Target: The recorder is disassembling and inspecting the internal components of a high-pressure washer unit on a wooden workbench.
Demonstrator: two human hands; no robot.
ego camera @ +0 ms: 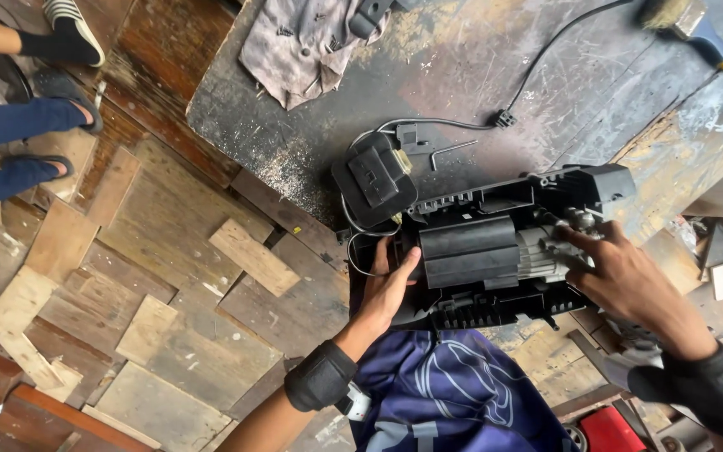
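At the bench's near edge, the opened housing (495, 251) lay with its motor (470, 251) exposed. The left hand (388, 289) pressed flat on its end, fingers spread, gripping nothing. The right hand (621, 272) fingered the metal gearbox (558, 243); cover (374, 177) and hex key (449, 152) lay apart, so disassembly seemed midway.

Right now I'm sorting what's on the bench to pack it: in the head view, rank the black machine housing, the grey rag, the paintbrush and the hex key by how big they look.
Largest to smallest:
1. black machine housing, under both hands
2. grey rag, partly cut off by the frame edge, so unsure
3. paintbrush, also partly out of frame
4. hex key
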